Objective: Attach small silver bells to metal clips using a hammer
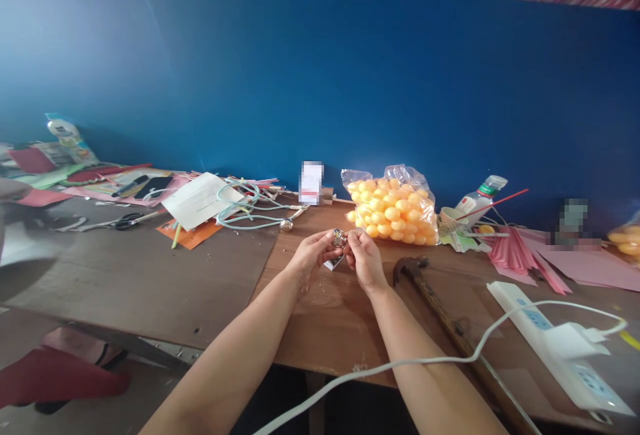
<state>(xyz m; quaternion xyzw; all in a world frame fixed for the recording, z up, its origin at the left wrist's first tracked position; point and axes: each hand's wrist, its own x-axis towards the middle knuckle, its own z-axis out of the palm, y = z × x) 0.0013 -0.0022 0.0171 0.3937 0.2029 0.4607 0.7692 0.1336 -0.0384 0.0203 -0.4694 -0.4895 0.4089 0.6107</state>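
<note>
A small shiny metallic ball [339, 238] is pinched in the fingers of my left hand [315, 252], above the brown wooden table [330, 315]. My right hand [366, 258] is closed at the ball's right side, its thumb and fingers pressed together; what they hold is too small to make out. Just below the hands a small white-edged object [333, 263] lies on the wood, partly hidden by my fingers. A similar metallic ball [286, 224] rests to the left, beside a coiled light-blue cord [245, 224].
Behind my hands stands a clear bag of orange balls [393, 212]. A hammer [435, 302], a white power strip [560, 348] and its cable lie to the right, near a bottle [483, 198] and pink paper. Scissors [125, 222] and papers are left. A person's red-clothed leg [65, 375] shows lower left.
</note>
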